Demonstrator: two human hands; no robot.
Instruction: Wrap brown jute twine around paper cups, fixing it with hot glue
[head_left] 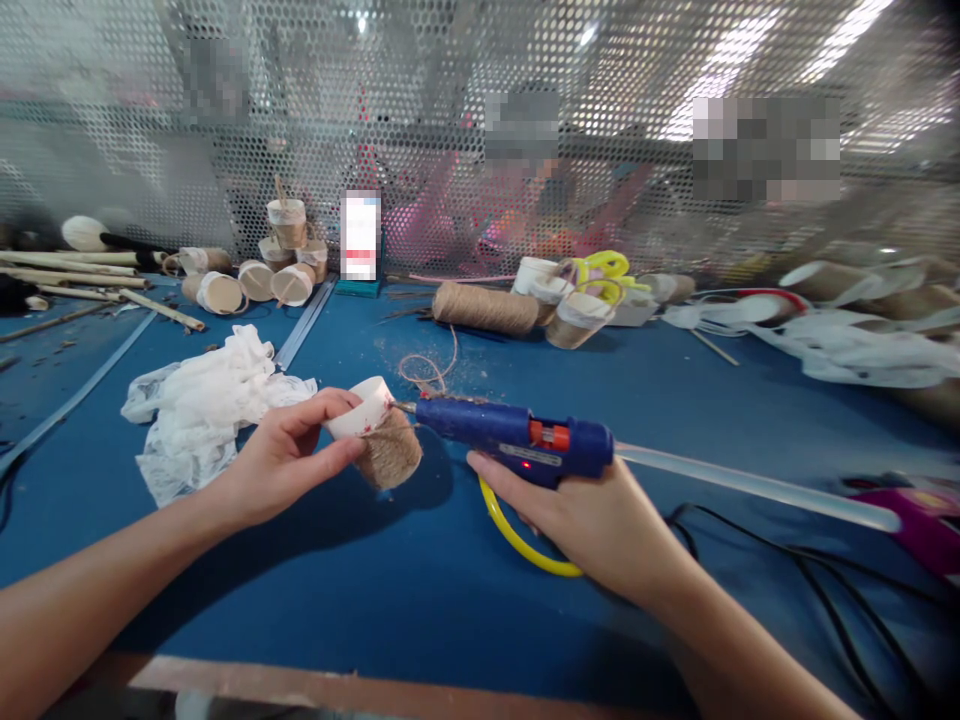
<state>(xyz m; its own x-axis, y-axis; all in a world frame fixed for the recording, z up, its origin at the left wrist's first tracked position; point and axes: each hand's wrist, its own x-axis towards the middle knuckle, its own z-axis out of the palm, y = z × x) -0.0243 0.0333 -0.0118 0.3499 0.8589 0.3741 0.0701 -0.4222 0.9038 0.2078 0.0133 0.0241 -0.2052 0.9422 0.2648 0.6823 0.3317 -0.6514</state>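
Observation:
My left hand (292,455) grips a small cup (391,450) by its white rim, thumb outside and fingers at the opening. Twine wraps the lower part of the cup, which is tilted. My right hand (592,515) is closed around the handle of a blue glue gun (495,430); its metal nozzle meets or nearly meets the cup's rim. A long clear glue stick (750,490) sticks out of the gun's back. Beyond the cup, a loop of loose twine (429,372) lies on the table. White lace fabric (206,400) is heaped beside my left hand.
A twine spool (484,308) lies at the back, near yellow-handled scissors (604,272) and several cups. More twine-wrapped cups (289,225) stand by a lit phone (361,235). Sticks (75,270) lie back left, white ribbon (847,345) back right. Black cables (810,560) run along the right.

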